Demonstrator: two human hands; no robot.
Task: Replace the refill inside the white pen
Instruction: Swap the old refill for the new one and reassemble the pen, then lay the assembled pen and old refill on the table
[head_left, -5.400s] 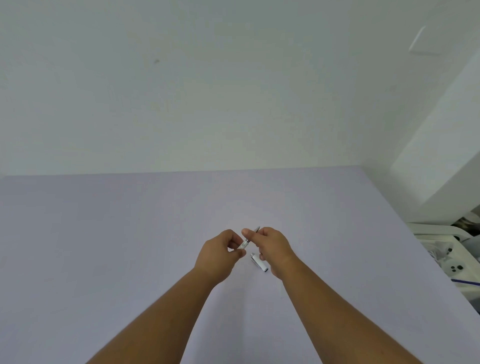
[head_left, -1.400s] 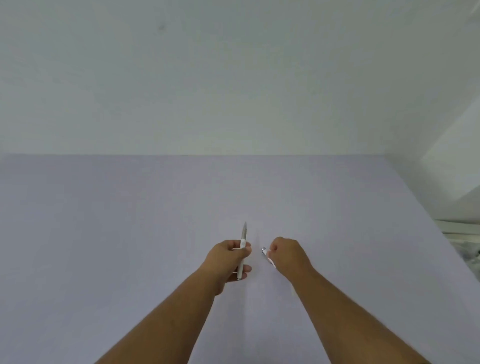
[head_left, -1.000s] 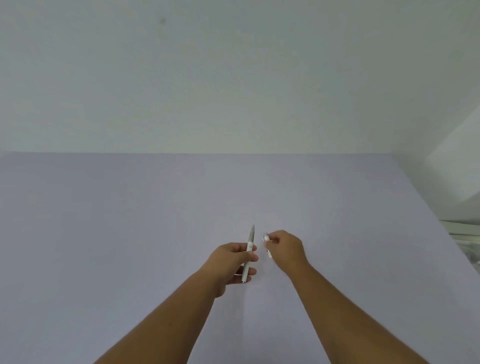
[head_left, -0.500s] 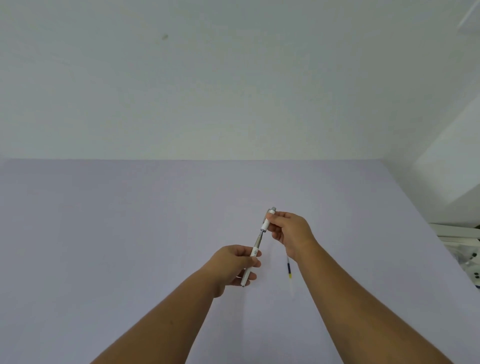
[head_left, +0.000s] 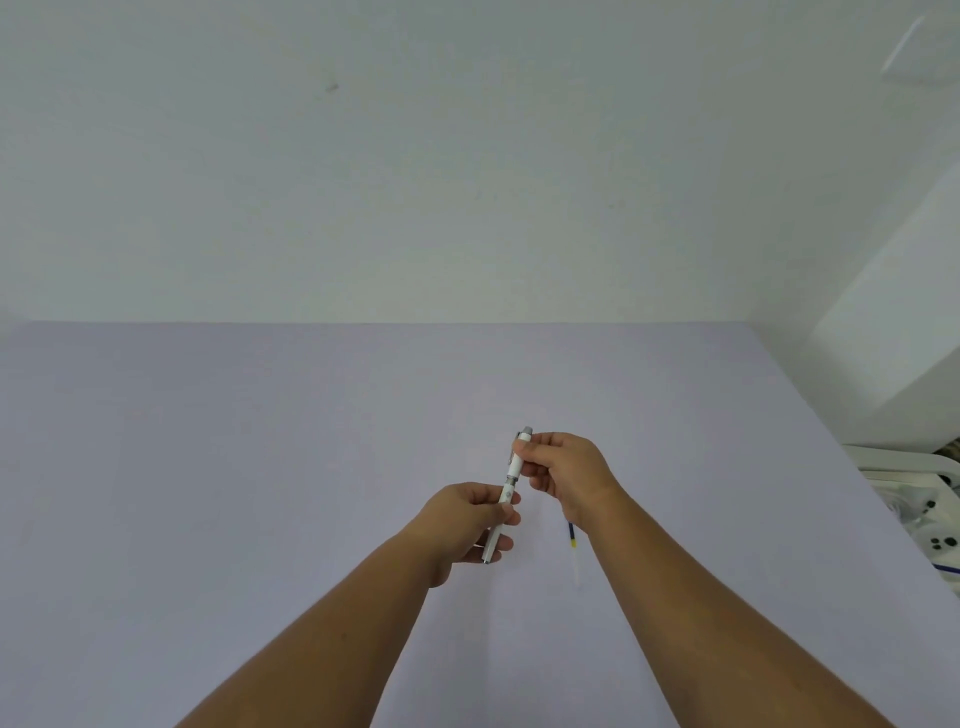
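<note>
I hold the white pen (head_left: 513, 474) tilted above the pale purple table (head_left: 260, 441), tip end down toward me. My left hand (head_left: 467, 525) grips the lower barrel, and the tip pokes out below its fingers. My right hand (head_left: 566, 475) pinches the upper half with the clip and grey push button. The two halves meet at a grey ring between my hands. A thin refill (head_left: 572, 545) with a blue and yellow band lies on the table under my right wrist, partly hidden by it.
A white wall rises behind the table's far edge. Past the table's right edge stands white equipment (head_left: 919, 514) with dark dots and a blue cable.
My right hand picked up the upper pen half and brought it onto the barrel in my left hand. The gap between the halves has closed since half a second ago. The loose refill has come into view.
</note>
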